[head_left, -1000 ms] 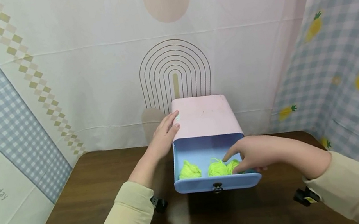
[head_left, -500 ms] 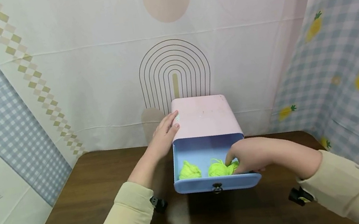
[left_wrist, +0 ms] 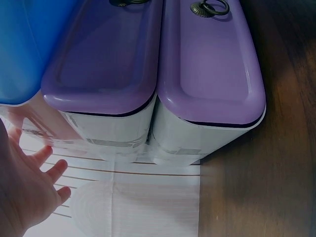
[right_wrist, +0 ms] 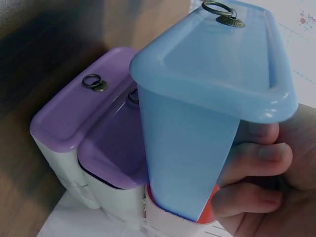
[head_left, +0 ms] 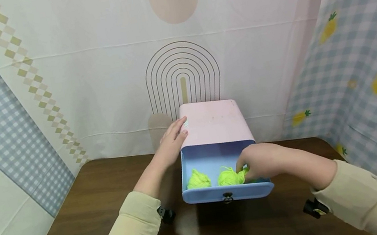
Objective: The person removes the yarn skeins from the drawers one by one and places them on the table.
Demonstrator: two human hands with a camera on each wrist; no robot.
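A blue drawer stands pulled out of a pink-topped drawer unit. Inside are neon-green yarn balls: one at the left, another near the middle. My right hand reaches in over the drawer's right side and pinches a third yarn ball, mostly hidden by the fingers. Along the unit's upper left edge rests my left hand, its fingers extended against the side. In the right wrist view, curled fingers show beside the drawer's outer wall.
Below the blue drawer, two purple drawer fronts with ring pulls are closed. The unit stands on a dark wood table against a patterned cloth backdrop. A checked cloth hangs at the right.
My right hand has lowered into the drawer, and its spread fingers have closed on the right-hand yarn ball. The left hand keeps its place on the unit.
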